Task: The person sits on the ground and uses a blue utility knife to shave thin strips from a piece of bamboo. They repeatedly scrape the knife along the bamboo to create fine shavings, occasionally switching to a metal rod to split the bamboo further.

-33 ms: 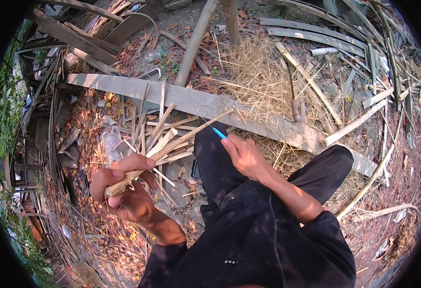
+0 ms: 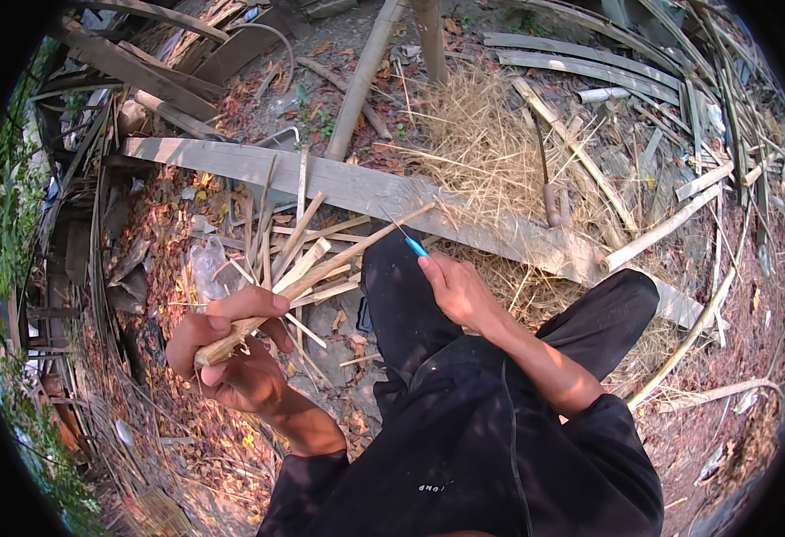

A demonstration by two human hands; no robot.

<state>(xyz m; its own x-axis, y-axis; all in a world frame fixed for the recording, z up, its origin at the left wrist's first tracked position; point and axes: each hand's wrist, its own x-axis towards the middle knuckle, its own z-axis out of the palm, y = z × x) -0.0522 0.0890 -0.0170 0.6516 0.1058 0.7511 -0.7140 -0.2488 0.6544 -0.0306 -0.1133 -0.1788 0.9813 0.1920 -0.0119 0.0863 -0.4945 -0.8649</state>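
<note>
Two hands, one bamboo strip, one blue-handled blade

Both hands are mine, seen from above while I squat in black trousers (image 2: 410, 313). My left hand (image 2: 231, 353) is curled tight round the near end of a long pale split bamboo strip (image 2: 321, 273); fingers pressed together over it, thumb folded on top. Strip runs up and to the right from that fist, its far tip over the weathered grey wooden plank (image 2: 231, 161) that lies across the ground.

My right hand (image 2: 459, 291) is by my knee, fingers closed on a small tool with a bright blue handle (image 2: 415, 246); a thin blade pokes out above the handle and points up-left, near the strip. Can't tell if blade touches strip.

Just beyond left fist: loose pile of short cut bamboo slivers (image 2: 289, 255) fanned on the ground. Right of that, behind the plank, a heap of dry yellow straw (image 2: 491, 143). Ground is reddish dead leaves (image 2: 169, 233), with long bamboo poles (image 2: 652, 237) scattered at right and top.
</note>
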